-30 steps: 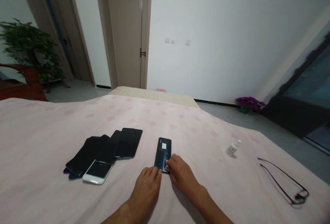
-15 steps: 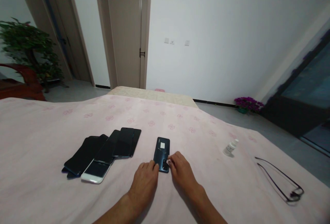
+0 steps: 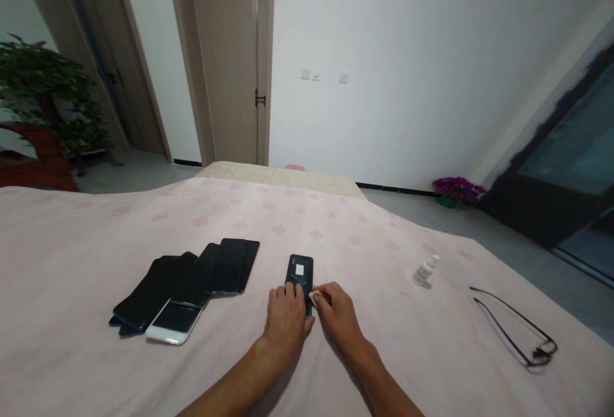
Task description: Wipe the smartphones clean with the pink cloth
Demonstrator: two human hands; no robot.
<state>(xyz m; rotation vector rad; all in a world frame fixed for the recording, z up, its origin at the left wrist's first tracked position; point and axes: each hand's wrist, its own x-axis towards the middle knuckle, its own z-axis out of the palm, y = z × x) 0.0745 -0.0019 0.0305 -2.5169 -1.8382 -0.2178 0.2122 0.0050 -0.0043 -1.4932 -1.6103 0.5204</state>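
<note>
The left hand lies across the near part of the phone, fingers and thumb gripping it. The right hand pinches a small white wad at the phone's right edge. The phone rests on the pink cloth, a pale sticker facing up. If the left grip slackens while the wad presses sideways, the phone could skid or twist; a hard rub straying upward could lift the sticker.

The soft cloth looks easy to ruck, so a tug could shift everything on it. Left of the phone, the overlapping stack might slide apart if bumped. To the right, the bottle could tip from a careless reach, and the glasses, farther right, could be caught by the right forearm swinging outward.
</note>
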